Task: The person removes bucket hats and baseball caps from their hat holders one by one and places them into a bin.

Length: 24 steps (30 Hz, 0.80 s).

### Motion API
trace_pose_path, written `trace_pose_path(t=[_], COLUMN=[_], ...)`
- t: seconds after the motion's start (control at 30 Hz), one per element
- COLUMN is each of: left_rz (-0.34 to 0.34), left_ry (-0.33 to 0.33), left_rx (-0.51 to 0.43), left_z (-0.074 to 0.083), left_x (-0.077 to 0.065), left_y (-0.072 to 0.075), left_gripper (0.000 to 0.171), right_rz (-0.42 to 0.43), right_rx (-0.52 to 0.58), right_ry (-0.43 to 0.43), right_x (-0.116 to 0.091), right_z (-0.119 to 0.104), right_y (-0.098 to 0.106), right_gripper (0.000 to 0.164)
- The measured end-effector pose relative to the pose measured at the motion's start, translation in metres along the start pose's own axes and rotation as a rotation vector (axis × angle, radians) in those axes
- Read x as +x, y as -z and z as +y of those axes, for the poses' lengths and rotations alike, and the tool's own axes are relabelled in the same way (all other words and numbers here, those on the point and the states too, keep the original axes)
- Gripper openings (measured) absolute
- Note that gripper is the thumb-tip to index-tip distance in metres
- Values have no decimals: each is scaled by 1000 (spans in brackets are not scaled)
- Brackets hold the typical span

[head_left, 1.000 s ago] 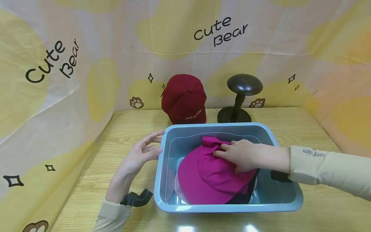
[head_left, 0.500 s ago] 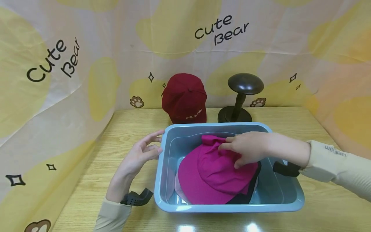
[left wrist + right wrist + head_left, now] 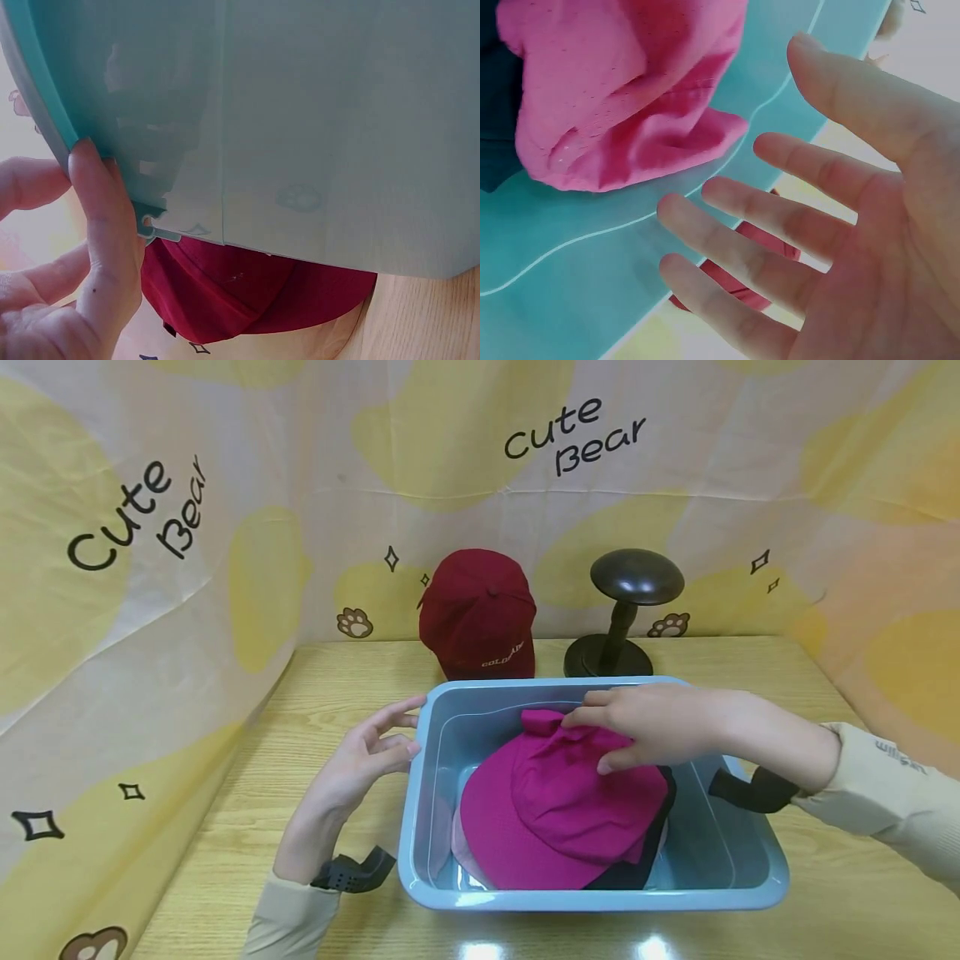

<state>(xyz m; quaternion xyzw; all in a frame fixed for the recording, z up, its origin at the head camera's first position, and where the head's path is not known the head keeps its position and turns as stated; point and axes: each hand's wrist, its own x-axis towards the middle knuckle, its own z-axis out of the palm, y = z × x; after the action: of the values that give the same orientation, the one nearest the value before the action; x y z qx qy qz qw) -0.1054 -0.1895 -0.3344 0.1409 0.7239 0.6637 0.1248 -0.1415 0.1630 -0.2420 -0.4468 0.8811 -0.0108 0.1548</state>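
Observation:
A light blue plastic tub (image 3: 592, 900) stands on the table with a magenta cap (image 3: 555, 810) lying in it, brim toward the lower left. Under that cap a black cap edge (image 3: 626, 874) and a pale pink edge (image 3: 467, 852) peek out. My left hand (image 3: 363, 764) touches the tub's left rim from outside, fingers loosely bent; in the left wrist view its fingertips meet the rim. Above the magenta cap hovers my right hand (image 3: 652, 727). The right wrist view shows its fingers spread and apart from the cloth, with nothing held.
Behind the tub, a dark red cap (image 3: 480, 610) sits raised at the back; whatever supports it is hidden. To its right is a dark hat stand (image 3: 636, 578) with a domed top and round base. Patterned cloth (image 3: 420, 435) hangs behind the wooden table (image 3: 330, 672).
My right hand has let go of the magenta cap and drawn back, up and to the right. The left hand and the tub keep their places.

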Motion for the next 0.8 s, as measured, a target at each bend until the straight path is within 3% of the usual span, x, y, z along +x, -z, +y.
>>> trace_pose_path(t=[0.27, 0.8], left_rz=[-1, 18], left_ry=[1, 23], left_rx=[-2, 21], left_z=[0, 2], left_x=[-1, 1], left_y=[0, 0], left_gripper=[60, 60], right_rz=[20, 199], right_rx=[70, 74], right_ry=[-18, 49], right_x=[2, -1], right_z=[-2, -6], right_y=[2, 10], right_gripper=[55, 46])
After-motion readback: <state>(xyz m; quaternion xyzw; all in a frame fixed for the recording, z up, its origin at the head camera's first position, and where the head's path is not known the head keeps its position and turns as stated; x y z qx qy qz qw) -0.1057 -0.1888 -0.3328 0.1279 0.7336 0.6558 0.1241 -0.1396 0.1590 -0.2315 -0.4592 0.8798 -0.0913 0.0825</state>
